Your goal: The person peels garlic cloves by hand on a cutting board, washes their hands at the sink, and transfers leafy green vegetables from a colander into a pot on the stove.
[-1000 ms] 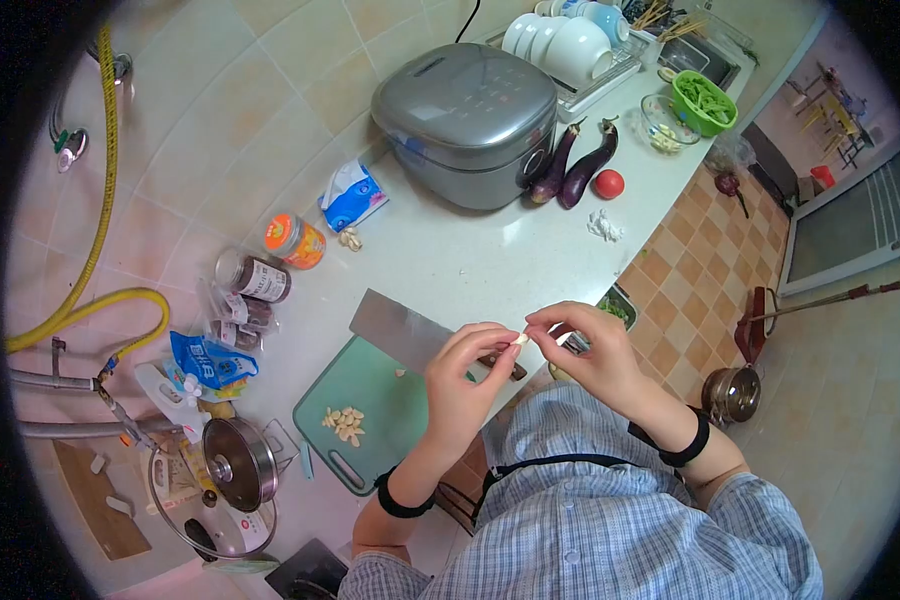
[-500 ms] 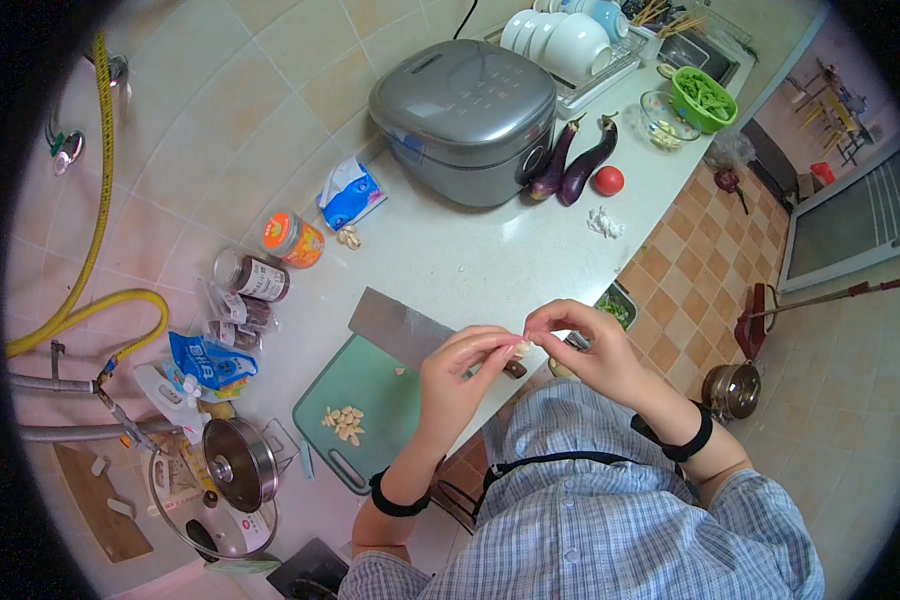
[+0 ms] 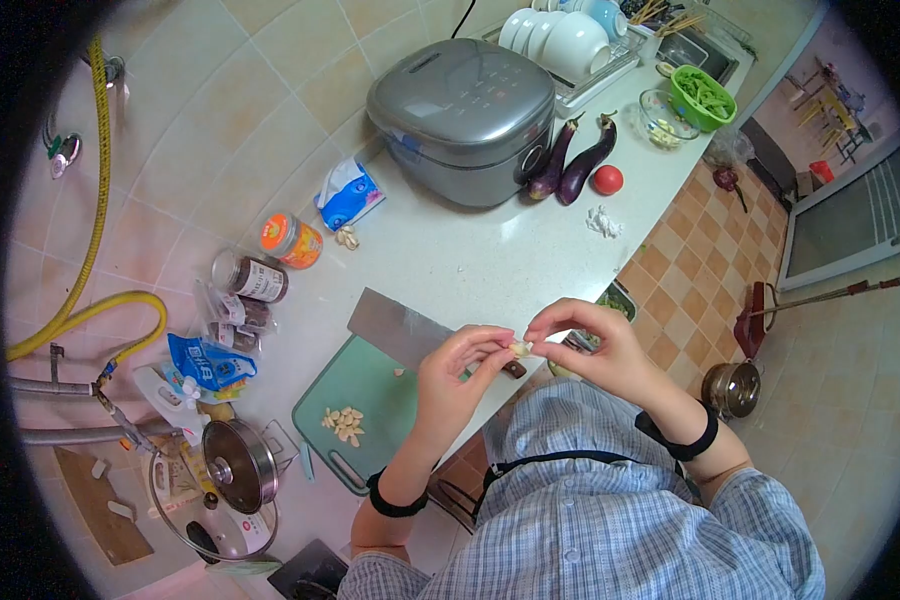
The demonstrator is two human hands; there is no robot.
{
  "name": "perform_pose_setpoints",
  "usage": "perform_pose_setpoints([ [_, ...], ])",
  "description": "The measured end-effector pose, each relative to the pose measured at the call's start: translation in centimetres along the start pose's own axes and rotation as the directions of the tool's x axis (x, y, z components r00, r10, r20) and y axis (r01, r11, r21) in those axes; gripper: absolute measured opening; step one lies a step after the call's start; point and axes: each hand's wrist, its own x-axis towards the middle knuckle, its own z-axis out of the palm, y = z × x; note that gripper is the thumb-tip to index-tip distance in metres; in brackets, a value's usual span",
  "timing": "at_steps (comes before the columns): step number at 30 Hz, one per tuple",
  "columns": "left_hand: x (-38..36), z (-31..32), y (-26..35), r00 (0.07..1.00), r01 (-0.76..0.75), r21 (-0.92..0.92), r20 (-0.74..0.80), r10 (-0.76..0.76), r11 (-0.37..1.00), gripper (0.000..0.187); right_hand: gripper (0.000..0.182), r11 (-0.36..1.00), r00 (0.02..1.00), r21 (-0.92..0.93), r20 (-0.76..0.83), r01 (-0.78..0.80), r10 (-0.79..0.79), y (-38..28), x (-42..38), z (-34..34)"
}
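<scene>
Between my fingertips is a small pale garlic clove (image 3: 520, 349), held over the counter's front edge. My left hand (image 3: 462, 375) pinches it from one side. From the other side, the thumb and forefinger of my right hand (image 3: 592, 345) close at its edge, on what looks like a bit of its skin. Beneath my hands lies a cleaver (image 3: 395, 328), its blade resting partly on the green cutting board (image 3: 320, 395). A pile of peeled garlic cloves (image 3: 344, 424) sits on the board, with one small piece (image 3: 399, 372) apart from it.
A rice cooker (image 3: 460, 120), two eggplants (image 3: 585, 165), a tomato (image 3: 607, 180) and crumpled white tissue (image 3: 603, 221) stand along the counter. Near the wall are jars (image 3: 290, 240), a tissue pack (image 3: 350, 195) and a garlic bulb (image 3: 346, 237). A lidded pot (image 3: 240, 465) is at left.
My fingertips have shifted slightly apart around the clove, so more of it shows. My left fingers have curled a little; the things on the counter stay where they were.
</scene>
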Motion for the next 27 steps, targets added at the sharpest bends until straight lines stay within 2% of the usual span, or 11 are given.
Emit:
perform_pose_setpoints([
  [2, 0.0, 0.1, -0.1, 0.996, -0.076, 0.154, -0.041, 0.083, 0.985, 0.016, 0.017, 0.995, 0.998, -0.086, 0.03, 0.054, -0.052, -0.3, 0.0, 0.0],
  [3, 0.0, 0.1, 0.0, 0.996, -0.076, 0.154, -0.041, 0.083, 0.985, 0.016, 0.017, 0.995, 0.998, -0.085, 0.03, 0.054, -0.052, -0.1, 0.0, 0.1],
  [5, 0.0, 0.3, 0.6, 0.982, -0.167, 0.32, -0.037, 0.188, 0.933, 0.015, 0.017, 0.99, 0.998, -0.128, 0.01, 0.059, -0.058, 0.2, -0.1, 0.3],
  [6, 0.0, 0.4, 0.7, 0.982, -0.166, 0.321, -0.036, 0.188, 0.932, 0.015, 0.017, 0.99, 0.998, -0.128, 0.009, 0.059, -0.058, 0.3, -0.1, 0.4],
  [8, -0.1, 0.6, 1.0, 0.956, -0.256, 0.443, -0.015, 0.292, 0.859, 0.016, 0.016, 0.991, 1.0, -0.129, -0.011, 0.023, -0.025, 0.4, -0.2, 0.5],
  [11, -0.1, 0.7, 1.0, 0.946, -0.283, 0.456, -0.009, 0.323, 0.844, 0.016, 0.016, 0.986, 0.999, -0.163, -0.035, 0.029, -0.035, 0.4, -0.3, 0.5],
  [15, 0.0, 1.0, 0.8, 0.947, -0.279, 0.415, -0.03, 0.319, 0.866, 0.016, 0.016, 0.985, 0.998, -0.169, -0.058, 0.019, -0.03, 0.4, -0.5, 0.6],
  [17, 0.1, 0.8, 0.3, 0.959, -0.251, 0.299, -0.049, 0.278, 0.92, 0.016, 0.018, 0.987, 0.995, -0.15, -0.073, 0.052, -0.063, 0.6, -0.5, 0.7],
  [18, 0.1, 0.8, 0.2, 0.959, -0.252, 0.299, -0.047, 0.278, 0.92, 0.016, 0.018, 0.987, 0.995, -0.15, -0.075, 0.051, -0.063, 0.4, -0.4, 0.8],
  [20, 0.0, 0.8, 0.1, 0.981, -0.157, 0.165, -0.086, 0.173, 0.974, 0.016, 0.019, 0.984, 0.984, -0.126, -0.106, 0.129, -0.142, -0.1, -0.3, 0.9],
  [27, 0.1, 0.9, 0.7, 0.99, -0.121, 0.088, -0.064, 0.126, 0.989, 0.016, 0.017, 0.981, 0.993, -0.162, -0.039, 0.106, -0.114, -0.1, -0.4, 0.8],
])
